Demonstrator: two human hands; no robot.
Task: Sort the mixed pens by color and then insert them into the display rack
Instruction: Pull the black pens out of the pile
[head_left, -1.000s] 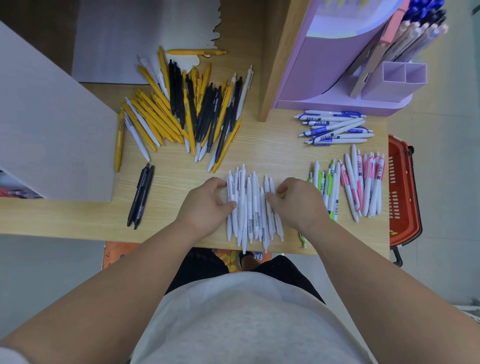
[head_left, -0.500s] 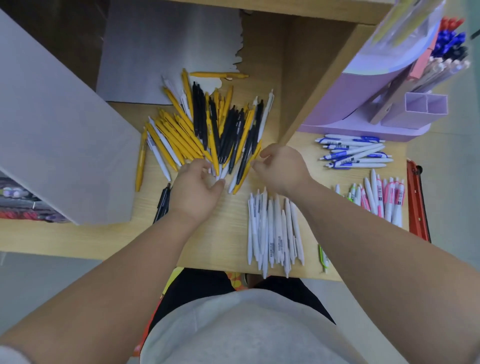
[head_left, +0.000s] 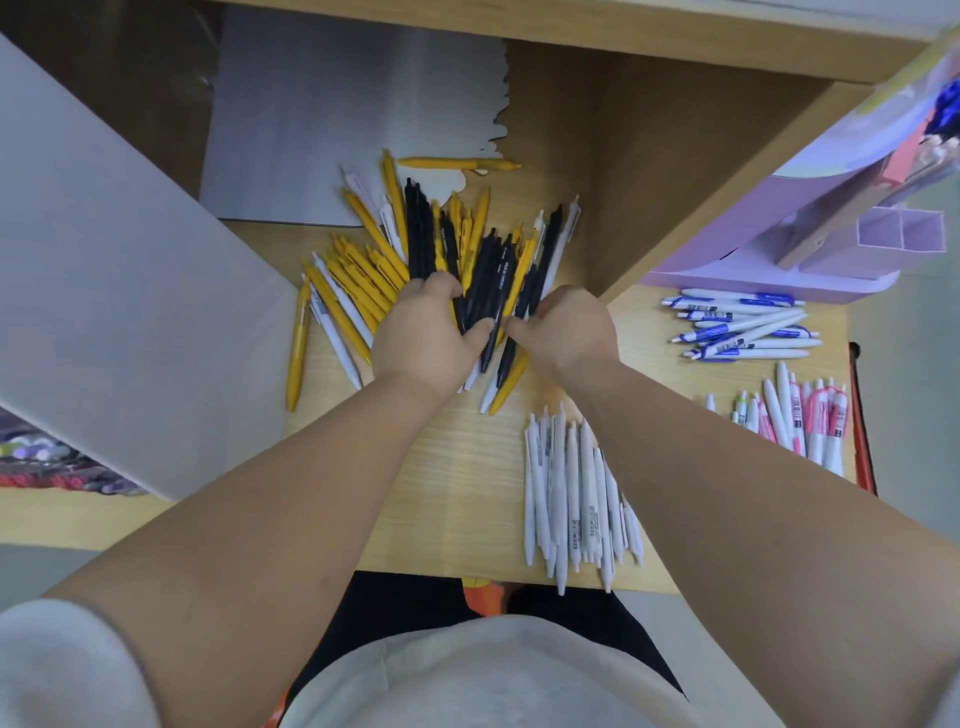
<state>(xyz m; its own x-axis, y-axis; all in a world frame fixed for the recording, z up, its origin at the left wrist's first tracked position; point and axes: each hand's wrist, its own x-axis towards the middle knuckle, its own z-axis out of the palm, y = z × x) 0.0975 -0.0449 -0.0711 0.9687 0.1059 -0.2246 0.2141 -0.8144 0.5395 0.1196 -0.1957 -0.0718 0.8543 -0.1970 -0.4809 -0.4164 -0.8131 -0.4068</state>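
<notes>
The left hand (head_left: 423, 338) has its fingers (head_left: 441, 288) curled round a bunch of black pens (head_left: 488, 270) in the mixed pile (head_left: 374, 270) on the table (head_left: 457, 467) — right hand (head_left: 563, 335) pinching more black ones just beside — with sorted white pens (head_left: 571, 493) nearer the person and the display rack (head_left: 769, 270) well right of the fingers.

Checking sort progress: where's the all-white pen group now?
Head view: all-white plastic pens lie at the light wooden table's near edge, right of centre, beside the right forearm.

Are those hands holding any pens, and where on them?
The left hand grips a bunch of black pens near mid-barrel. The right hand curls its fingers onto neighbouring black pens; a firm grip cannot be told.
</notes>
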